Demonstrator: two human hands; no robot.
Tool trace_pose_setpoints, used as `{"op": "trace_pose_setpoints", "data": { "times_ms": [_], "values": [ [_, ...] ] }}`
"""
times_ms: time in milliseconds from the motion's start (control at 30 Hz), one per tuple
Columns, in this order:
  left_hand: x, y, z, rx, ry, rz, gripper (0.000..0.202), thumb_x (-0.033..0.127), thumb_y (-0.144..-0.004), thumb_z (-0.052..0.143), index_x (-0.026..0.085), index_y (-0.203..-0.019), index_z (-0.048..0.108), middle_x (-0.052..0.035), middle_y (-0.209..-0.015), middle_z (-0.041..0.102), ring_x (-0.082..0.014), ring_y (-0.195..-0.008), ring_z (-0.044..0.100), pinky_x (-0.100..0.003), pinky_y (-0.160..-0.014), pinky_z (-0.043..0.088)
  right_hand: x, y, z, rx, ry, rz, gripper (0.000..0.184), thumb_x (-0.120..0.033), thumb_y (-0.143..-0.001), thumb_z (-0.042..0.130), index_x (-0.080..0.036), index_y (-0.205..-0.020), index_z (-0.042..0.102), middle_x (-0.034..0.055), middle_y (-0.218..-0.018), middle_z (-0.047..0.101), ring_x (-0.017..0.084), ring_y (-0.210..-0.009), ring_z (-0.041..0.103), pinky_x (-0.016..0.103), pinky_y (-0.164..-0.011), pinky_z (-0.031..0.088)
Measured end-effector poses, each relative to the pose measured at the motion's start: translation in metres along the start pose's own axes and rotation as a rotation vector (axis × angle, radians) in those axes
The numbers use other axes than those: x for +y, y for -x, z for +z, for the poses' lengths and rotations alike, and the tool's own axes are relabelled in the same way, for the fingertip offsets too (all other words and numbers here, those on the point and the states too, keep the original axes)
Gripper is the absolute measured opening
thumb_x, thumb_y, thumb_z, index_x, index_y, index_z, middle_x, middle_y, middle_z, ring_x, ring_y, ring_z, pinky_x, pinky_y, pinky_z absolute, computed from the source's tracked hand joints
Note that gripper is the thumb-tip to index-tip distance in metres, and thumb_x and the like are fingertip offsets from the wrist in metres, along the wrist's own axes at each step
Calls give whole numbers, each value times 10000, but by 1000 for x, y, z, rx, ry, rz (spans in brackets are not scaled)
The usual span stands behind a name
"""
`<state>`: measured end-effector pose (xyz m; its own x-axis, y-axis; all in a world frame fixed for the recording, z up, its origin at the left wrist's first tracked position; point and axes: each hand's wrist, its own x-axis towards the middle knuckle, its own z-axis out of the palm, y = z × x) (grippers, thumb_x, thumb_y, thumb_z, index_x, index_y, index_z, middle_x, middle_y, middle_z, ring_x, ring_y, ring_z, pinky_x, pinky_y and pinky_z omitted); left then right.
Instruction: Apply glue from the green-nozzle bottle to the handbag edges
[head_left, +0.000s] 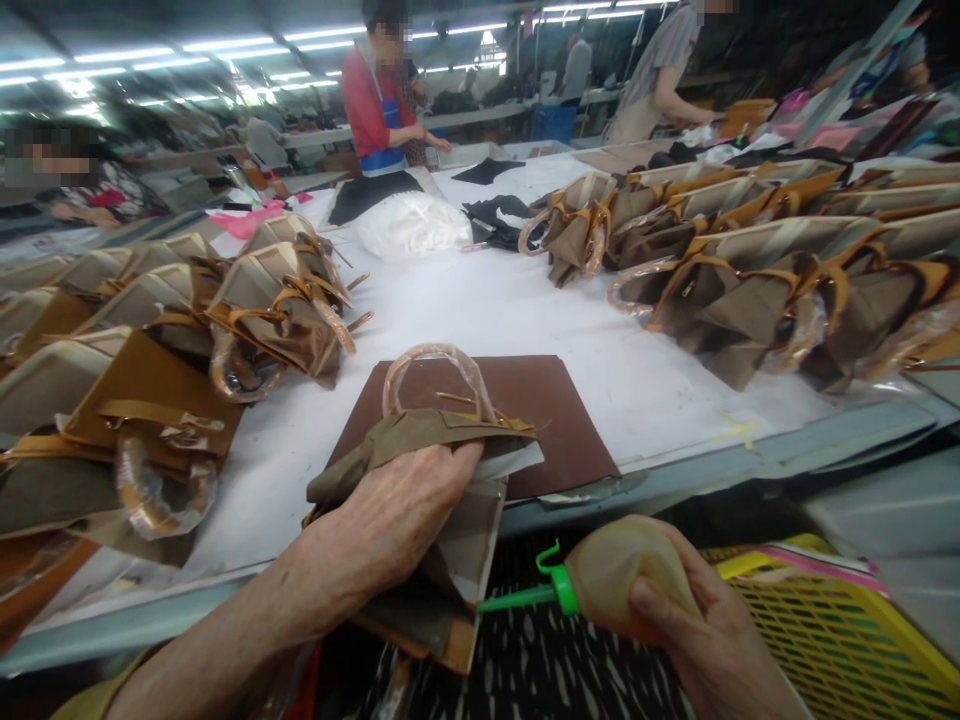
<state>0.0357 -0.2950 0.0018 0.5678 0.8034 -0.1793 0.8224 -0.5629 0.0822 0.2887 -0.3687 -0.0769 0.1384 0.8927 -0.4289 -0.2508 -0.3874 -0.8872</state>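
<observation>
My left hand (420, 490) is closed on the olive-brown lining of a handbag (390, 440), its fingertips hidden in the fabric fold. The bag's plastic-wrapped handle (439, 365) lies away from me on a dark brown board (555, 420), while its lower part hangs over the table edge. In my right hand (690, 610) is a soft glue bottle (626, 575) with a green cap, tipped sideways. Its long green nozzle (517, 598) points left and reaches the bag's side edge, near a tan corner; whether glue is coming out cannot be seen.
Rows of similar unfinished bags stand on the white-covered table at left (277, 290) and right (742, 300). A yellow plastic basket (832, 620) is beside my right hand. Farther back lie a white plastic bag (412, 225) and dark pieces. Several people work beyond.
</observation>
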Motion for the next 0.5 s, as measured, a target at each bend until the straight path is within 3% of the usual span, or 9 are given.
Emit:
{"op": "trace_pose_setpoints", "data": {
  "times_ms": [500],
  "values": [
    [1, 0, -2, 0, 0, -28, 461, 107, -860, 310, 262, -1286, 227, -14, -819, 502, -176, -745, 550, -285, -689, 452, 5, 6, 5, 33, -210, 178, 434, -375, -599, 790, -191, -955, 623, 54, -868, 668, 241, -822, 602, 287, -684, 503]
  ]
}}
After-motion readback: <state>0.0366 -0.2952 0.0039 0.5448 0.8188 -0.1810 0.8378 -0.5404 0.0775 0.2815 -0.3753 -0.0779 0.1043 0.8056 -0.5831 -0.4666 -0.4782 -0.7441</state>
